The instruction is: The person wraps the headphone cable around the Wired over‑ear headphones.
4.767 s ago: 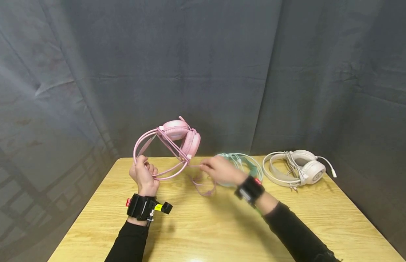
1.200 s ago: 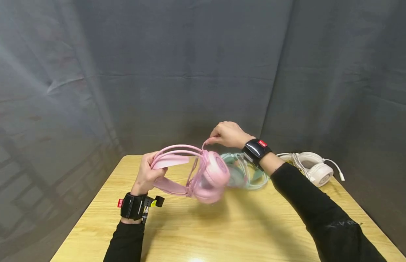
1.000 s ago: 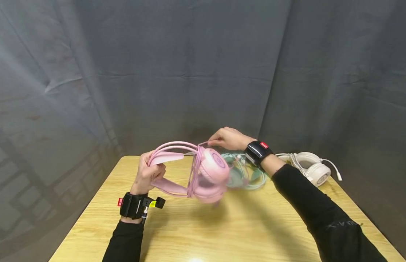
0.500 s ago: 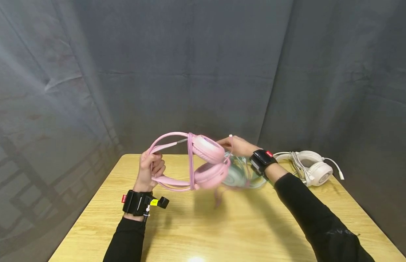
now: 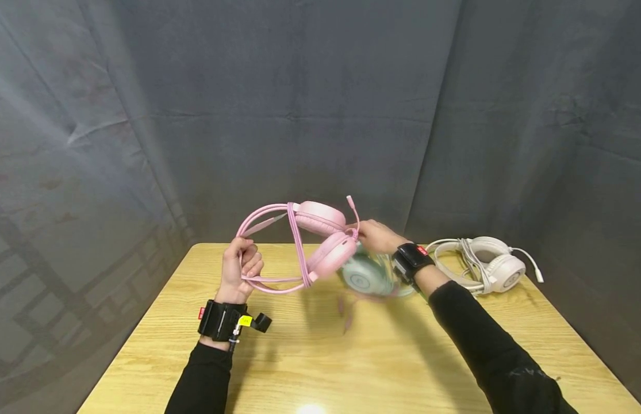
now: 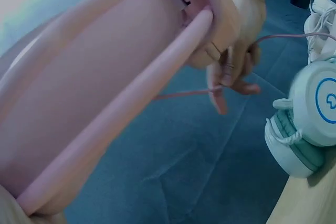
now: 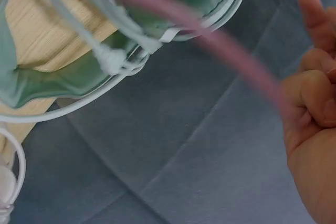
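In the head view my left hand (image 5: 241, 267) grips the headband of a pink headset (image 5: 330, 253), holding it above the table with its ear cups to the right. Several turns of pink cable (image 5: 298, 241) wrap across the headband arms beside the cups. My right hand (image 5: 380, 237), just beyond the cups, holds the cable's loose stretch. In the left wrist view that cable (image 6: 184, 94) runs taut from the headset to the right fingers. Seen from the right wrist, the cable (image 7: 236, 59) passes into the curled fingers. The dangling cable end (image 5: 346, 315) is blurred.
A green headset (image 5: 363, 277) lies on the wooden table (image 5: 299, 368) behind the right hand, partly covered by it. Further right is a white headset (image 5: 503, 271) with its cable wound round it. Grey curtains (image 5: 279, 115) hang behind and at both sides.
Since 4.8 seconds ago the cable has been wrapped across the headset, and the headset has turned in the left hand. Lately the right hand moved down and right, and the cups tilted upward.
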`<state>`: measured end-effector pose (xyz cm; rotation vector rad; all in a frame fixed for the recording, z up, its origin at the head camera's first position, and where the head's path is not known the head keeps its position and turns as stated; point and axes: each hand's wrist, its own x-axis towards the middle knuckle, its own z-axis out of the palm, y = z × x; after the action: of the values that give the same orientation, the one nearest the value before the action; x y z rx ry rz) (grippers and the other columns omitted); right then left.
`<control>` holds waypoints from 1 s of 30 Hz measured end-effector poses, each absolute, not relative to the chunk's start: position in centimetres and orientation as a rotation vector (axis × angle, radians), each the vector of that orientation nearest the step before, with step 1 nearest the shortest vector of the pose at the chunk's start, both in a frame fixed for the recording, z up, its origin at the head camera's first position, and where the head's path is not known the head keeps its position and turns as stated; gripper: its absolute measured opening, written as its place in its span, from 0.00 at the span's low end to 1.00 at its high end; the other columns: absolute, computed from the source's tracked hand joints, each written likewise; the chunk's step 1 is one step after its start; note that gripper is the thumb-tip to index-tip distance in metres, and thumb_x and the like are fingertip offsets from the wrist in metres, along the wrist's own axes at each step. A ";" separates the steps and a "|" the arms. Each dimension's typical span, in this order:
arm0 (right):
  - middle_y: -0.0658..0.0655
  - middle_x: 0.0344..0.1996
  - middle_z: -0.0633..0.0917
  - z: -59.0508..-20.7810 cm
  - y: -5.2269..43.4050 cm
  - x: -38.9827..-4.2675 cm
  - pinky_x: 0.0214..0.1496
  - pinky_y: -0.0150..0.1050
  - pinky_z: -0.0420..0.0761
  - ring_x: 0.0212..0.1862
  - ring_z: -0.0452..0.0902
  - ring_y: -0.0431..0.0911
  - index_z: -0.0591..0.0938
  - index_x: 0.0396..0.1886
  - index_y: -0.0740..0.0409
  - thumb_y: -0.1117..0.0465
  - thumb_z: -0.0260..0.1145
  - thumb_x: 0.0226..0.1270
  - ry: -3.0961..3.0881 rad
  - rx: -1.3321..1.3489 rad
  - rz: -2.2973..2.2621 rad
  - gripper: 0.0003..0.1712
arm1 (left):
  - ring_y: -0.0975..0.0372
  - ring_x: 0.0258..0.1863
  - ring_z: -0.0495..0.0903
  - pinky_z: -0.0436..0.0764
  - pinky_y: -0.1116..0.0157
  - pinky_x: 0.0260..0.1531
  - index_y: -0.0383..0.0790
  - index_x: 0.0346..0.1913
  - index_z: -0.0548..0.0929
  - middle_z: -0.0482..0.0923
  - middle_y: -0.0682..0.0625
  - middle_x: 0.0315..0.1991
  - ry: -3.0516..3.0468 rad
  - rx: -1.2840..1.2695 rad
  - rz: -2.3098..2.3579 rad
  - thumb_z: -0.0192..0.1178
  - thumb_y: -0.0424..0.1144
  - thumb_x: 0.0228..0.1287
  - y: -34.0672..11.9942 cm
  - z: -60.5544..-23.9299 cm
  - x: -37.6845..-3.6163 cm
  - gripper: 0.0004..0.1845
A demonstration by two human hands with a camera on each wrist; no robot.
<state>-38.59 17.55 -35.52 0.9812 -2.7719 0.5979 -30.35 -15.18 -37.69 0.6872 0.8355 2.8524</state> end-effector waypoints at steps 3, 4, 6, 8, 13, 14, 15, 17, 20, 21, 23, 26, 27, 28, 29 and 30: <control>0.58 0.38 0.88 -35.8 17.7 -38.7 0.41 0.42 0.79 0.36 0.80 0.47 0.85 0.43 0.58 0.63 0.55 0.74 -2.806 0.949 0.614 0.12 | 0.66 0.10 0.37 0.42 0.74 0.09 0.46 0.17 0.56 0.39 0.55 0.14 0.821 0.645 2.882 0.28 0.28 0.68 -15.3 -37.6 -30.4 0.21; 0.57 0.35 0.87 -35.9 17.7 -38.7 0.37 0.40 0.77 0.33 0.77 0.45 0.85 0.39 0.58 0.63 0.55 0.74 -2.816 0.953 0.619 0.12 | 0.66 0.10 0.37 0.42 0.74 0.09 0.46 0.17 0.57 0.39 0.55 0.14 0.815 0.631 2.892 0.28 0.28 0.69 -15.4 -37.6 -30.4 0.21; 0.56 0.30 0.86 -36.3 17.7 -38.6 0.34 0.36 0.74 0.31 0.75 0.42 0.83 0.36 0.57 0.63 0.54 0.75 -2.830 0.965 0.621 0.11 | 0.66 0.11 0.38 0.44 0.74 0.09 0.46 0.17 0.56 0.40 0.55 0.14 0.807 0.596 2.908 0.30 0.28 0.69 -15.4 -37.5 -30.4 0.21; 0.54 0.29 0.85 -36.9 17.6 -38.4 0.32 0.34 0.74 0.29 0.74 0.40 0.83 0.39 0.57 0.65 0.55 0.73 -2.846 0.968 0.616 0.09 | 0.67 0.11 0.39 0.46 0.74 0.09 0.46 0.16 0.55 0.40 0.55 0.15 0.786 0.561 2.919 0.30 0.29 0.69 -15.5 -37.6 -30.4 0.21; 0.56 0.42 0.87 -38.5 16.8 -37.3 0.33 0.38 0.80 0.26 0.76 0.43 0.80 0.59 0.56 0.66 0.56 0.70 -2.901 0.982 0.586 0.19 | 0.67 0.11 0.39 0.46 0.75 0.09 0.46 0.16 0.51 0.39 0.56 0.14 0.684 0.498 2.971 0.28 0.31 0.69 -15.7 -37.7 -30.2 0.20; 0.57 0.46 0.86 -38.8 16.6 -37.1 0.38 0.40 0.83 0.30 0.79 0.45 0.78 0.61 0.56 0.66 0.56 0.71 -2.897 1.000 0.564 0.20 | 0.68 0.12 0.39 0.46 0.75 0.10 0.46 0.15 0.51 0.40 0.57 0.14 0.658 0.490 2.982 0.28 0.32 0.69 -15.8 -37.6 -30.2 0.21; 0.57 0.50 0.86 -39.1 16.3 -36.9 0.43 0.42 0.84 0.34 0.82 0.47 0.77 0.63 0.56 0.65 0.55 0.72 -2.890 1.007 0.546 0.21 | 0.68 0.12 0.39 0.46 0.75 0.10 0.46 0.15 0.51 0.40 0.57 0.14 0.631 0.485 2.994 0.28 0.32 0.69 -15.8 -37.6 -30.1 0.21; 0.57 0.54 0.85 -39.7 15.7 -36.4 0.53 0.46 0.83 0.45 0.84 0.50 0.77 0.63 0.55 0.64 0.55 0.73 -2.852 1.027 0.468 0.20 | 0.68 0.12 0.40 0.46 0.75 0.11 0.46 0.15 0.52 0.41 0.57 0.13 0.562 0.479 3.009 0.28 0.33 0.69 -16.0 -37.5 -30.1 0.21; 0.56 0.54 0.84 -40.2 14.7 -35.6 0.60 0.46 0.80 0.55 0.82 0.51 0.79 0.60 0.55 0.65 0.57 0.72 -2.806 1.037 0.362 0.19 | 0.68 0.11 0.41 0.46 0.74 0.11 0.46 0.15 0.50 0.42 0.57 0.12 0.444 0.484 3.013 0.29 0.33 0.68 -16.1 -37.4 -30.2 0.20; 0.56 0.53 0.85 -40.4 14.4 -35.3 0.59 0.45 0.80 0.54 0.82 0.51 0.79 0.60 0.54 0.66 0.58 0.71 -2.798 1.034 0.340 0.19 | 0.68 0.11 0.41 0.46 0.75 0.11 0.47 0.15 0.50 0.43 0.57 0.12 0.408 0.488 3.011 0.30 0.33 0.67 -16.1 -37.4 -30.2 0.19; 0.55 0.50 0.86 -40.7 13.8 -34.5 0.55 0.43 0.82 0.49 0.84 0.49 0.80 0.59 0.53 0.67 0.61 0.68 -2.782 1.035 0.300 0.21 | 0.68 0.11 0.41 0.46 0.75 0.11 0.47 0.16 0.48 0.43 0.57 0.12 0.352 0.499 3.003 0.31 0.33 0.67 -16.0 -37.5 -30.2 0.19; 0.52 0.41 0.87 -41.2 12.8 -33.4 0.44 0.38 0.84 0.39 0.83 0.45 0.79 0.61 0.51 0.60 0.76 0.53 -2.780 1.042 0.225 0.33 | 0.68 0.11 0.41 0.46 0.75 0.12 0.48 0.17 0.47 0.43 0.57 0.12 0.314 0.517 2.984 0.32 0.32 0.65 -15.7 -37.6 -30.2 0.18; 0.52 0.37 0.86 -41.5 12.6 -33.1 0.39 0.36 0.83 0.33 0.81 0.43 0.78 0.61 0.51 0.59 0.79 0.47 -2.780 1.061 0.207 0.37 | 0.68 0.11 0.41 0.46 0.74 0.12 0.48 0.17 0.47 0.42 0.57 0.12 0.306 0.522 2.977 0.32 0.32 0.65 -15.6 -37.6 -30.2 0.18; 0.50 0.34 0.85 -41.6 12.3 -32.8 0.34 0.34 0.82 0.28 0.78 0.41 0.78 0.62 0.51 0.59 0.80 0.45 -2.784 1.077 0.194 0.40 | 0.68 0.11 0.41 0.47 0.74 0.12 0.48 0.17 0.47 0.42 0.57 0.12 0.304 0.526 2.974 0.32 0.32 0.65 -15.5 -37.6 -30.2 0.18; 0.50 0.31 0.84 -41.8 12.1 -32.6 0.30 0.33 0.79 0.25 0.74 0.39 0.76 0.63 0.51 0.57 0.83 0.39 -2.793 1.097 0.182 0.45 | 0.68 0.11 0.42 0.47 0.74 0.12 0.48 0.17 0.47 0.42 0.57 0.12 0.299 0.529 2.970 0.32 0.32 0.65 -15.4 -37.6 -30.3 0.18; 0.50 0.32 0.84 -41.8 12.0 -32.4 0.28 0.31 0.77 0.23 0.73 0.37 0.75 0.65 0.51 0.54 0.85 0.31 -2.811 1.120 0.182 0.53 | 0.68 0.11 0.42 0.47 0.74 0.12 0.47 0.17 0.48 0.42 0.57 0.13 0.297 0.529 2.970 0.33 0.32 0.64 -15.3 -37.7 -30.3 0.18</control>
<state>-32.37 11.96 -41.83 1.1195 -2.8112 0.1819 -30.30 -15.27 -37.65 0.5288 0.2967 2.9696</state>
